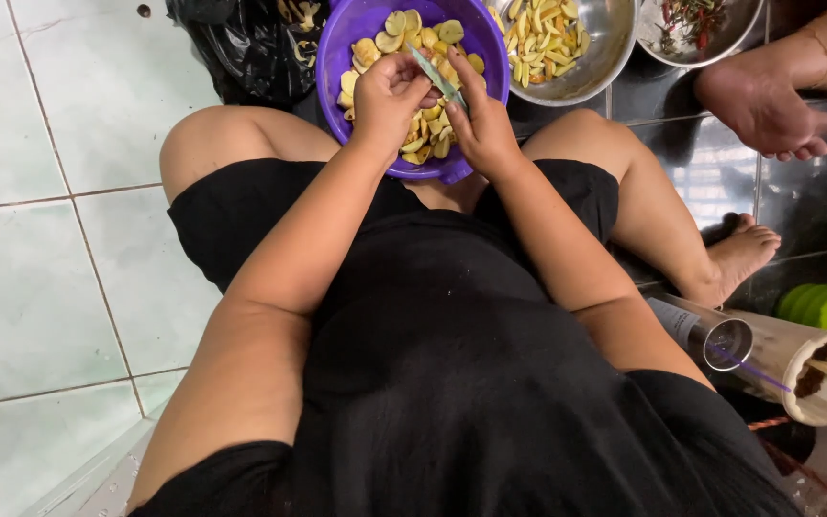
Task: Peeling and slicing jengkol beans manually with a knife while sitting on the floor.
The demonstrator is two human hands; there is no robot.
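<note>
I sit on the floor with a purple bowl (361, 29) of yellow-green fruit slices (449, 32) between my knees. My left hand (387, 96) is curled over the bowl, closed on a small piece of fruit that is mostly hidden in the fingers. My right hand (479, 117) grips a knife with a pale green blade (437, 77); the blade points up and left toward my left hand's fingertips. Both hands nearly touch above the slices.
A steel bowl (605, 48) of cut fruit strips stands behind the purple one, and another steel bowl (731, 33) with chillies is at the top right. Another person's hand (768, 105) hovers at right. A black bag (251, 43), steel cup (727, 343) and bamboo tube (820, 369) lie nearby.
</note>
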